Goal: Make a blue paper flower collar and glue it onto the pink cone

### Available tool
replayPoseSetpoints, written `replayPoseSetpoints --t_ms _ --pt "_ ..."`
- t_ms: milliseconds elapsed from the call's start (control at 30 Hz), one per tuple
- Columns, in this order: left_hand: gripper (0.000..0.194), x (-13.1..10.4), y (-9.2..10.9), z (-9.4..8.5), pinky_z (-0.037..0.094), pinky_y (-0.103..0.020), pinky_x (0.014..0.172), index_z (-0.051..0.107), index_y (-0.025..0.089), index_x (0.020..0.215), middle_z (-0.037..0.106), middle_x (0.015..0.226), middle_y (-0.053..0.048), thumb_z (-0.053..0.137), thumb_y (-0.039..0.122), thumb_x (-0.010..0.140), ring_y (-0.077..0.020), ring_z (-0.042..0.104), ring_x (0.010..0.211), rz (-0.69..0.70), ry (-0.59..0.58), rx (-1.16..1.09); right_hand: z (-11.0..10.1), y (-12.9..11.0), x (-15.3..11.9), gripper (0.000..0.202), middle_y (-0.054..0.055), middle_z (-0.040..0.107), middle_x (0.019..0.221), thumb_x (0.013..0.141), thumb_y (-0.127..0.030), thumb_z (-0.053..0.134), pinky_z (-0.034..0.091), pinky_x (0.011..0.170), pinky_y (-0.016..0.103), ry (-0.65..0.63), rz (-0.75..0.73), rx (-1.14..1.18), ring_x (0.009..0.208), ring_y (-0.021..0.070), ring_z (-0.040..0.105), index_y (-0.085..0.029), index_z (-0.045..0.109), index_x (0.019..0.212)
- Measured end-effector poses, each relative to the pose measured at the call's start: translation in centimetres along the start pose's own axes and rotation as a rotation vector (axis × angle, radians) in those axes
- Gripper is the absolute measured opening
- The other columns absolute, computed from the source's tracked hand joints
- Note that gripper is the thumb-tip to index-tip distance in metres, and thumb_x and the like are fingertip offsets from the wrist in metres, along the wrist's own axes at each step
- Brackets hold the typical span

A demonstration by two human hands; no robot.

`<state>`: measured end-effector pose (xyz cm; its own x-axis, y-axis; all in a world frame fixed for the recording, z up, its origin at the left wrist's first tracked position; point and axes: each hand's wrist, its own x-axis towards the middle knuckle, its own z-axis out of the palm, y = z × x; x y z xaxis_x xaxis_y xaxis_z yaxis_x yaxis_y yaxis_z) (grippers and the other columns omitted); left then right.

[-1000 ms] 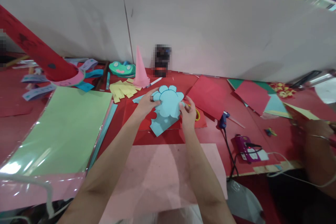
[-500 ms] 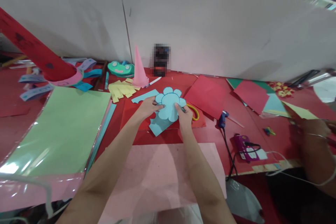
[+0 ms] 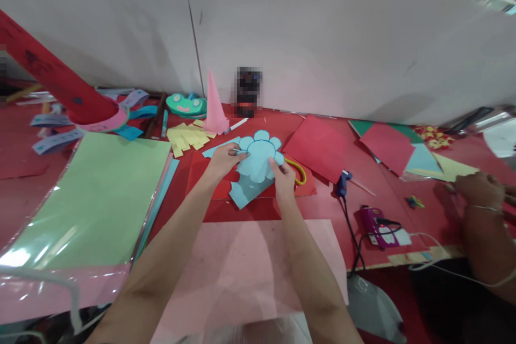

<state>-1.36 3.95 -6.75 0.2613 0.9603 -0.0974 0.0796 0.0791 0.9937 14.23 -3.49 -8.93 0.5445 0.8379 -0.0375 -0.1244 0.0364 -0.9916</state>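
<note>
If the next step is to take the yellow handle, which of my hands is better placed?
Probably your right hand: the yellow handle lies just beside it. Your left hand is across the blue paper flower, which both hands hold, so the right would first release it.

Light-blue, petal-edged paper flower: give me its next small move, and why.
Probably lower the light-blue, petal-edged paper flower onto the pale pink sheet nearer the person. The left hand and right hand hold its edges, a notched light-blue paper piece lies beneath, and a yellow loop handle sits beside the right hand, so the sheet seems tidier.
</note>
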Motion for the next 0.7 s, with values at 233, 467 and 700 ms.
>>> replayPoseSetpoints --t_ms 233,467,700 --pt "0.036 0.3 0.1 -0.3 0.051 -0.028 0.059 0.061 0.018 0.071 0.062 0.06 0.001 0.078 0.045 0.055 -0.0124 0.058 0.056 -0.043 0.039 -0.117 -0.6 0.2 0.5 0.039 0.005 0.072 0.091 0.065 -0.045 0.071 0.049 0.082 0.033 0.024 0.001 0.007 0.086 0.0183 0.062 -0.015 0.072 0.091" --pt "0.021 0.2 1.2 -0.7 0.044 -0.022 0.05 0.062 0.018 0.07 0.064 0.065 0.0 0.072 0.036 0.067 -0.0111 0.059 0.053 -0.009 0.049 -0.048 -1.1 0.5 0.8 0.037 -0.003 0.058 0.062 0.065 -0.05 0.071 0.042 0.056 0.025 0.064 -0.031 -0.042 0.06 0.011 0.05 -0.016 0.071 0.08" --pt "0.018 -0.2 1.0 0.0 0.038 -0.02 0.041 0.06 0.017 0.079 0.063 0.066 0.001 0.07 0.03 0.071 -0.013 0.063 0.049 -0.044 -0.021 -0.068 -0.5 -0.7 0.2 0.038 -0.009 0.039 0.045 0.063 -0.051 0.071 0.025 0.035 0.023 0.008 0.052 -0.019 0.035 0.0042 0.028 -0.017 0.068 0.079"
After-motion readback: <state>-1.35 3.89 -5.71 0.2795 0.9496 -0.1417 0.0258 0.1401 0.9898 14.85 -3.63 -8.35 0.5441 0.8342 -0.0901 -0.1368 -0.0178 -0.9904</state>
